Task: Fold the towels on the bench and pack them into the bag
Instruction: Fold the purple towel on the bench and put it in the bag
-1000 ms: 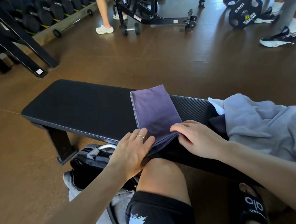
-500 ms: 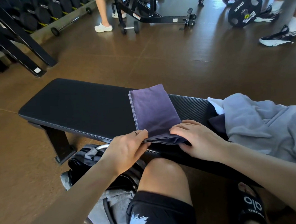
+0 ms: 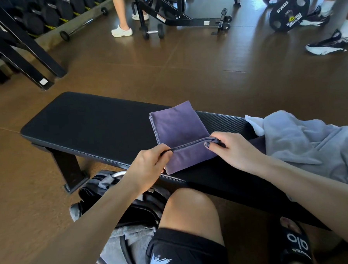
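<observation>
A black weight plate point(image 3: 288, 11) read "10KG". Both the left hand point(image 3: 148, 166) and right hand point(image 3: 233, 149) pinched the folded purple microfibre towel point(image 3: 180, 135), its near edge raised above the black padded surface point(image 3: 92, 124).

The purple towel point(image 3: 177, 129) is smooth matt cloth with stitched hems. It lies on the bench point(image 3: 88, 124), padded in matt black leather-like vinyl. At three o'clock the grey towel point(image 3: 302, 143) looks softer and fleecy; the brown floor point(image 3: 206, 69) is faintly glossy.

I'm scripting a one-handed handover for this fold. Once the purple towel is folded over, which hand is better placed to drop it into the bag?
Probably the left hand. It pinches the purple towel directly above the bag on the floor; the right hand grips farther along the bench.
</observation>
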Demonstrator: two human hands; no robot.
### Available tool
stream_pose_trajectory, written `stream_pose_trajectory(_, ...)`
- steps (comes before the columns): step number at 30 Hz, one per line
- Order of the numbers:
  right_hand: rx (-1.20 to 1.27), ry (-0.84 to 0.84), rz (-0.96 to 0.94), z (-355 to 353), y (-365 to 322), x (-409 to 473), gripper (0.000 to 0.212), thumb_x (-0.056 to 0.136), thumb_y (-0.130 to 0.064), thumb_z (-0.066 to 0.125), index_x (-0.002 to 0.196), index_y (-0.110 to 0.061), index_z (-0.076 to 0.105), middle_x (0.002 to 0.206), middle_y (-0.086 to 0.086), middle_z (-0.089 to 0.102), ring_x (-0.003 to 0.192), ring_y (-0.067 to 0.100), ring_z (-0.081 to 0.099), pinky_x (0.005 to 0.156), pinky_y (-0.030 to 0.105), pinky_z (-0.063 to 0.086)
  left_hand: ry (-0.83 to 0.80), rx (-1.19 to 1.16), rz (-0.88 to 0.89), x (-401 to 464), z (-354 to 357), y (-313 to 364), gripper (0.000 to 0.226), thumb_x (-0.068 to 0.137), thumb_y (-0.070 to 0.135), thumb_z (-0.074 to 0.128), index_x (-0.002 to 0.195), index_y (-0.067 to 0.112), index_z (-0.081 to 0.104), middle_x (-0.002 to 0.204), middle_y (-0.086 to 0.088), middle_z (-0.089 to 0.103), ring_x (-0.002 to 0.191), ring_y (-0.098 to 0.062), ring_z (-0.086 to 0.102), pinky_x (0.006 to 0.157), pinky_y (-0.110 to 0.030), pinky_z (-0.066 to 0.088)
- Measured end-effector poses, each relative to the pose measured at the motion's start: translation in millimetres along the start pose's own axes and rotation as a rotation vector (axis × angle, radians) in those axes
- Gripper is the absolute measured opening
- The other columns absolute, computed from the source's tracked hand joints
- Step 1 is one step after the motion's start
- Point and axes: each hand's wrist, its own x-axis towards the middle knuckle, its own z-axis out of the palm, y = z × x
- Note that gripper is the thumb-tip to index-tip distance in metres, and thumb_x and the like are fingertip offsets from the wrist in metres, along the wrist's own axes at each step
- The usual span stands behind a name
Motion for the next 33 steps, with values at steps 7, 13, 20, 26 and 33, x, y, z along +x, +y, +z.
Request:
stream_pose_trajectory(7, -0.018, 0.082, 0.163, 18.0, -2.5, 8.9, 0.036, 0.096, -0.031, 0.059, 0.067, -0.026, 0.039, 0.063, -0.007, 0.047, 0.068, 0.017, 0.048, 0.064, 0.033, 0.037, 0.067, -0.103, -0.181, 12.6, 11.1, -1.4, 0.012, 0.098, 0.029, 0.059, 0.09, 0.027, 0.067, 0.076, 0.004, 0.068, 0.07, -0.013, 0.063, 0.069, -0.04, 0.058)
stream_pose_trajectory(13, 0.047, 0.142, 0.164, 24.6, 0.4, 10.4, 0.014, 0.093, -0.029, 0.062, 0.096, -0.023, 0.05, 0.073, -0.006, 0.062, 0.073, 0.022, 0.062, 0.072, 0.04, 0.052, 0.179, -0.023, -0.204, 13.6, 22.9, 0.4, 0.012, 0.096, 0.033, 0.062, 0.086, 0.027, 0.059, 0.069, 0.005, 0.065, 0.066, -0.013, 0.061, 0.065, -0.036, 0.054)
stream_pose_trajectory(20, -0.126, 0.167, 0.051, 24.1, 1.0, 7.7, 0.026, 0.094, -0.031, 0.062, 0.101, -0.021, 0.039, 0.099, -0.001, 0.047, 0.079, 0.029, 0.055, 0.068, 0.041, 0.046, 0.243, 0.126, -0.188, 14.1, 28.2, 6.2, 0.017, 0.093, 0.033, 0.062, 0.092, 0.028, 0.046, 0.065, 0.005, 0.055, 0.061, -0.02, 0.057, 0.061, -0.04, 0.055)
stream_pose_trajectory(26, -0.397, 0.189, -0.164, 25.8, -1.6, 5.7, 0.01, 0.093, -0.017, 0.059, 0.097, -0.018, 0.051, 0.1, 0.003, 0.039, 0.072, 0.021, 0.043, 0.054, 0.032, 0.036, 0.259, 0.384, -0.106, 13.4, 23.1, 11.9, 0.026, 0.092, 0.035, 0.064, 0.107, 0.029, 0.044, 0.099, 0.006, 0.045, 0.073, -0.023, 0.056, 0.059, -0.038, 0.052)
stream_pose_trajectory(33, -0.572, 0.195, -0.387, 15.4, 12.1, 5.8, 0.02, 0.087, -0.015, 0.049, 0.092, -0.01, 0.068, 0.106, 0.003, 0.058, 0.092, 0.026, 0.056, 0.079, 0.039, 0.047, 0.168, 0.721, 0.461, 23.9, 29.6, -3.6, 0.027, 0.066, -0.003, 0.076, 0.082, 0.014, 0.064, 0.083, -0.003, 0.059, 0.068, -0.023, 0.053, 0.06, -0.034, 0.049)
